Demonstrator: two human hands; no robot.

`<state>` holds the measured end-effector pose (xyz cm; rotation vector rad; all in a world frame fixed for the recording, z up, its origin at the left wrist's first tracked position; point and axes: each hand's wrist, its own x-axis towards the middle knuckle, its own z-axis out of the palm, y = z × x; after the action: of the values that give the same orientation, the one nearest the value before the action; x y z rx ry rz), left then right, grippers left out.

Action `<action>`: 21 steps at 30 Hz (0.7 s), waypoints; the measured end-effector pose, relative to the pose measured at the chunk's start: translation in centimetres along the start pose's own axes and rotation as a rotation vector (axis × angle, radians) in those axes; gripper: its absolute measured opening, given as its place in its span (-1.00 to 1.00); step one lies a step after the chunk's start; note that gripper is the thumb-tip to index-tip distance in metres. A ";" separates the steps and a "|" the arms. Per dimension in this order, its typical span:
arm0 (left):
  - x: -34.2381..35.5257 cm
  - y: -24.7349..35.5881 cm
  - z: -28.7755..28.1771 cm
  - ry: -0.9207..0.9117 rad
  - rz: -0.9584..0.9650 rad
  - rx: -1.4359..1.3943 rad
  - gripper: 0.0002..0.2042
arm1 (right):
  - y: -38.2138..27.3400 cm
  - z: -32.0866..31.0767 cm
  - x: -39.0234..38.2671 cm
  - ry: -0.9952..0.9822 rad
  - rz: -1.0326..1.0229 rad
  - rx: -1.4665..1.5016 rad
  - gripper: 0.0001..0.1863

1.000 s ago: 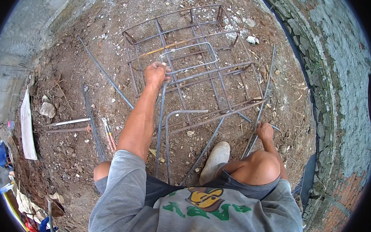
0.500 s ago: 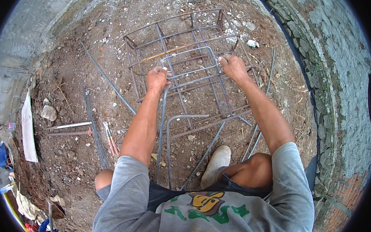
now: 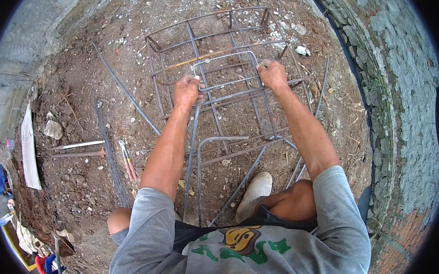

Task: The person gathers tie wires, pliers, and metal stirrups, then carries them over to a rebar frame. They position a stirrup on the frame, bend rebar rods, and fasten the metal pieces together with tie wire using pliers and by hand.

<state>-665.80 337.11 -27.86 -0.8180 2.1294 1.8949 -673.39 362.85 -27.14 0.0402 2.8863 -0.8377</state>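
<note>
A grey steel rod bent into a rectangular stirrup [image 3: 231,84] is held level above a rusty rebar cage [image 3: 193,36] on the ground. My left hand [image 3: 186,91] grips its left end, thumb and fingers closed round the rod. At its right side my right hand [image 3: 272,75] is closed round the rod too. The fingertips of both hands are partly hidden. Below my left hand, a bent rod [image 3: 192,138] runs down toward my legs, and a second hooked rod [image 3: 220,138] lies beside it.
Red-handled pliers [image 3: 128,161] lie left of my left forearm, near a bundle of thin wire [image 3: 110,147]. Loose straight rods, one grey rod [image 3: 128,92] among them, lie around the cage. A stone-edged wall [image 3: 400,88] bounds the right side. My shoe [image 3: 255,194] is close to the cage.
Both hands keep their grip on the stirrup. My right hand has shifted slightly left and away from me, and the stirrup's far side sits a little higher in view.
</note>
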 end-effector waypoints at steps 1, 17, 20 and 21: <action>-0.1 0.1 0.0 0.003 -0.003 -0.002 -0.78 | 0.1 -0.1 0.0 0.002 -0.001 0.004 -0.71; -6.7 0.0 -12.5 0.137 0.040 -0.188 -0.70 | 2.6 -4.4 0.6 -0.009 0.035 0.209 -0.64; -6.9 0.7 -20.8 0.131 0.009 0.000 -0.69 | 1.5 -5.1 0.3 -0.008 0.043 0.259 -0.64; -6.8 0.9 -23.8 0.149 -0.008 0.056 -0.68 | 0.3 -4.9 -0.1 -0.033 0.032 0.259 -0.64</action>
<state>-655.22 316.27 -19.70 -0.9829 2.2495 1.8141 -673.90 365.75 -23.15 0.0970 2.7203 -1.1883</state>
